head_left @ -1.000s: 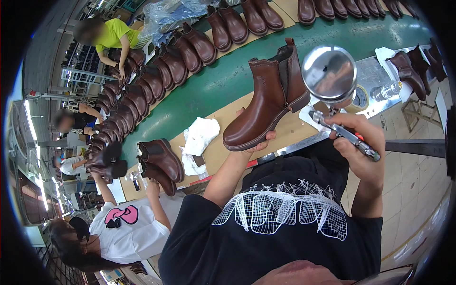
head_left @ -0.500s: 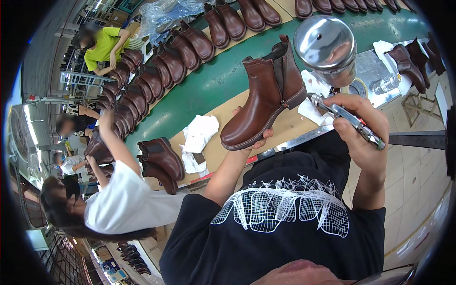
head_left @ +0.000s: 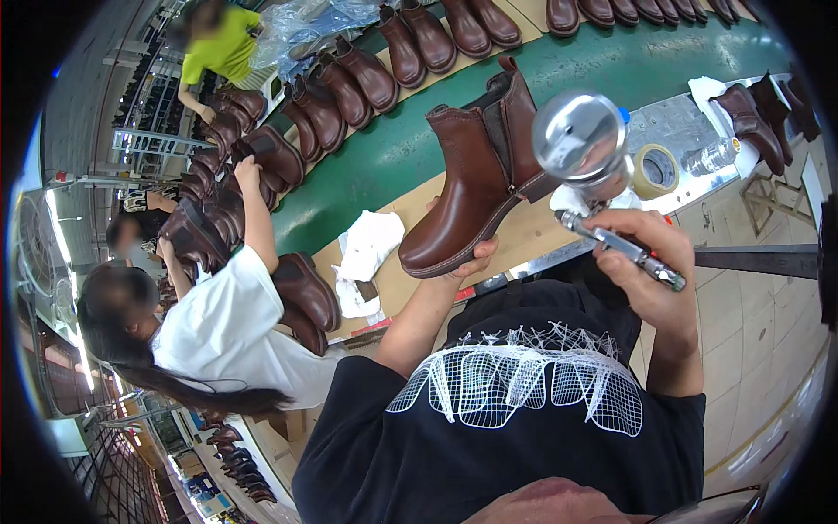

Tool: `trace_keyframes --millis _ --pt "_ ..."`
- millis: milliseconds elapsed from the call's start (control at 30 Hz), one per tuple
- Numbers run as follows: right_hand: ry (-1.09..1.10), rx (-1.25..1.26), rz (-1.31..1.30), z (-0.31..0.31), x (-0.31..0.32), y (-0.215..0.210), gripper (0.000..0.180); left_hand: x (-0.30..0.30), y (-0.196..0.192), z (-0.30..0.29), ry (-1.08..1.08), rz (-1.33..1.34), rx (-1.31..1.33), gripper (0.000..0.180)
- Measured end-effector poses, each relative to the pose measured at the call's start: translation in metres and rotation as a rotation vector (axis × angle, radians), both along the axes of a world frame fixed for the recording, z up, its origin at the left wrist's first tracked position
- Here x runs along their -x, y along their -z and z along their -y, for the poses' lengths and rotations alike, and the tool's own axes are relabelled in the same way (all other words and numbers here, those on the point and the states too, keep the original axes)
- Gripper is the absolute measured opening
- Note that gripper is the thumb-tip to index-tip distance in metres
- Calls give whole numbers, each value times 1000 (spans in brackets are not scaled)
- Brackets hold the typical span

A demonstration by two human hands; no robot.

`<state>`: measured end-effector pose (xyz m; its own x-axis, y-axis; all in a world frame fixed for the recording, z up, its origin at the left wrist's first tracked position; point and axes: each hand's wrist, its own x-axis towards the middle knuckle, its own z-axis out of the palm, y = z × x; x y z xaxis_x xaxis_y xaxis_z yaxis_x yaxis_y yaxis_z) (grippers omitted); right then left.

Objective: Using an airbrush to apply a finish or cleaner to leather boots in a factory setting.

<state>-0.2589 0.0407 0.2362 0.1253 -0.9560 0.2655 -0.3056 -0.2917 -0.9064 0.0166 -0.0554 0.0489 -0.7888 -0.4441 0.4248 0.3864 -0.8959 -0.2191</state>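
My left hand grips a brown leather ankle boot from beneath, its toe toward the lower left and its shaft upward. Most of that hand is hidden behind the boot. Fingers of my right hand are wrapped round a metal spray gun with a shiny round cup on top. The gun's nozzle points at the boot's heel side, a short gap away. White crumpled cloths lie on the brown board left of the boot.
A green conveyor carries rows of brown boots. Right of the gun are a tape roll, a clear plastic bottle and more boots. A co-worker in a white shirt handles boots at my left.
The spray gun has tipped and moved slightly down and left. The boot has shifted a little left. The co-worker in white has reached farther over the boots.
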Motion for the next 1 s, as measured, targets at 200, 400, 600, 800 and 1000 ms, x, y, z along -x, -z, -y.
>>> trace_keyframes --millis 200,400,600,800,1000 --pt "192 107 140 12 10 -23 22 10 -11 -3 8 17 21 89" --pt "138 122 24 10 16 -16 23 5 7 -3 28 69 15 87" --pt "24 81 -39 0 20 2 24 1 10 1 36 56 27 82" --pt "138 141 157 23 33 -5 22 15 7 3 98 120 9 90" --pt "296 104 247 49 52 -2 20 9 24 17 174 127 134 86"
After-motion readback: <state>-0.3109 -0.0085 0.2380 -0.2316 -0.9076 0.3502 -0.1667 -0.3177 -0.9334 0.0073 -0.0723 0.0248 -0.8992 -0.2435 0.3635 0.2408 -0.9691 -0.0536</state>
